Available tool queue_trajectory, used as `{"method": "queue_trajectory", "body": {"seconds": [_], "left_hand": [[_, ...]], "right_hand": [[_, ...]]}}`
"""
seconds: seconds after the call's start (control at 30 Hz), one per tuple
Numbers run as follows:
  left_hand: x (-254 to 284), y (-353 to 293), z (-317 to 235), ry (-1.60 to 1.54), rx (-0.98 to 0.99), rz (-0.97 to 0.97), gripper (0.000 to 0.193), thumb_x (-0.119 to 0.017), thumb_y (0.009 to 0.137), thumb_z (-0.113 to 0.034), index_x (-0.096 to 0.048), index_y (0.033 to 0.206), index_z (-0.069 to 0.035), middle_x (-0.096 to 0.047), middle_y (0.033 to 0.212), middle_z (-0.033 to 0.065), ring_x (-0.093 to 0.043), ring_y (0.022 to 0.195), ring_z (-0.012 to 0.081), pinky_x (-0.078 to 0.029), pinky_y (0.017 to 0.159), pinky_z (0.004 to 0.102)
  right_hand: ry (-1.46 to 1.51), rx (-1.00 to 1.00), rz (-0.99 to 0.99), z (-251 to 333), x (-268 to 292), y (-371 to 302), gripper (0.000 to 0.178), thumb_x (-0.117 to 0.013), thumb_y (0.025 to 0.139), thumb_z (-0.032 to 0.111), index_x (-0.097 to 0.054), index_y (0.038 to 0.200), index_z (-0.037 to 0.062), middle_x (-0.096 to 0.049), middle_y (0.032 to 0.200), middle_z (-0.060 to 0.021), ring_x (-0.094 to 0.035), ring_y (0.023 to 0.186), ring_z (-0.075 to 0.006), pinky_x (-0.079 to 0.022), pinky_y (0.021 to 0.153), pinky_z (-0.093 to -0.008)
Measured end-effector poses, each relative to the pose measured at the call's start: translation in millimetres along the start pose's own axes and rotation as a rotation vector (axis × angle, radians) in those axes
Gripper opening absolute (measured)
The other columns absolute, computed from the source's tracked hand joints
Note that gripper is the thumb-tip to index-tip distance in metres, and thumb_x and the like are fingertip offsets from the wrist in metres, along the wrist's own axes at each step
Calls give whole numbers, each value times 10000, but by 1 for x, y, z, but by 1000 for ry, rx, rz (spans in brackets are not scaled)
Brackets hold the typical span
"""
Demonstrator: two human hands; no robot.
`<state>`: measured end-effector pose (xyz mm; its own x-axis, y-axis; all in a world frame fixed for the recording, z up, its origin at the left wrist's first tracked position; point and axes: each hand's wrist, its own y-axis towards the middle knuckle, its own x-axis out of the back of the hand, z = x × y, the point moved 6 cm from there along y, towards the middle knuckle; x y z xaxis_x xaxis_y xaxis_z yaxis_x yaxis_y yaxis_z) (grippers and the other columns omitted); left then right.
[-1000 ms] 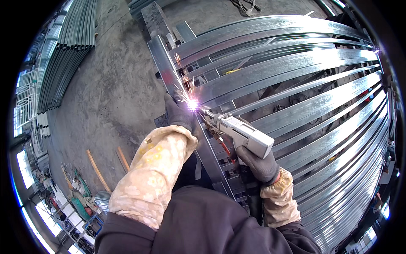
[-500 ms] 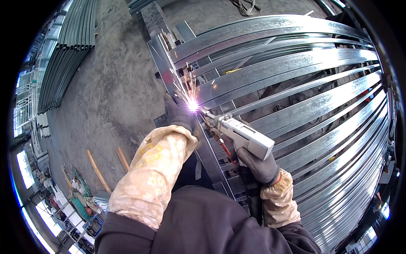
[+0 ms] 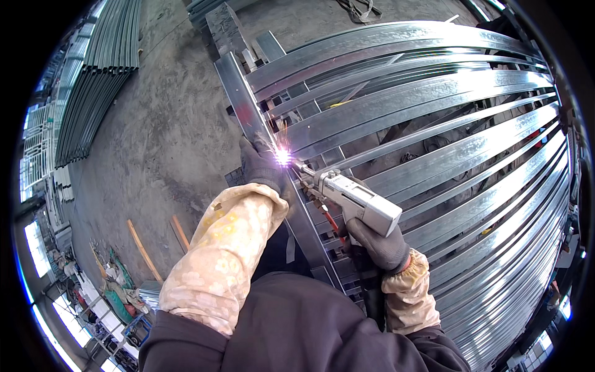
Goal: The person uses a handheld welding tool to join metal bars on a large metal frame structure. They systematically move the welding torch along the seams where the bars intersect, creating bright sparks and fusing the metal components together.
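My right hand (image 3: 379, 243), in a dark glove, is closed around the grip of a silver handheld welding gun (image 3: 361, 197). The gun's nozzle points left at a bright weld spot (image 3: 283, 157), which throws off a few sparks. There a long square metal tube (image 3: 238, 93) meets the end of a flat metal bar (image 3: 322, 133). Beside the glare my gloved left hand (image 3: 260, 164) grips the tube from its left side; the glare and tube partly hide its fingers. A thick black cable (image 3: 372, 285) hangs below my right hand.
Many parallel shiny metal bars (image 3: 471, 161) spread to the right over a frame. Bundled metal profiles (image 3: 111, 37) lie at the far left on the grey floor (image 3: 167, 111). Two wooden strips (image 3: 144, 250) lie at the lower left, near cluttered shelving (image 3: 111, 316).
The spray of sparks has shrunk from a tall fan to a few short streaks. Both hands and the welding gun hold nearly the same place.
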<state>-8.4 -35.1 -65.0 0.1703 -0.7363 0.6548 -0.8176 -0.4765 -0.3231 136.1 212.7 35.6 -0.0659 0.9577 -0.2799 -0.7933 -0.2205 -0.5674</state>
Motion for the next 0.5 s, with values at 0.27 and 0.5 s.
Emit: {"method": "queue_trajectory", "body": {"seconds": [0.27,0.5], "left_hand": [[4,-7,-13,57,-20,-2,602,-353,1084,-442,-409,1436,43,-586,1314,314,-593,1214,446,-463,1015,483],[-1,1,3,56,-55,-52,606,-339,1085,-431,-390,1445,53,-591,1299,330,-601,1193,475,-470,1021,489]], "right_hand": [[26,-19,17,2,0,-2,431,-634,992,172,-529,1373,1,-670,929,-37,-636,741,-85,-527,651,-250],[-8,-6,23,4,-1,-2,526,-632,988,174,-461,1460,17,-671,930,-38,-626,746,-79,-522,657,-247]]}}
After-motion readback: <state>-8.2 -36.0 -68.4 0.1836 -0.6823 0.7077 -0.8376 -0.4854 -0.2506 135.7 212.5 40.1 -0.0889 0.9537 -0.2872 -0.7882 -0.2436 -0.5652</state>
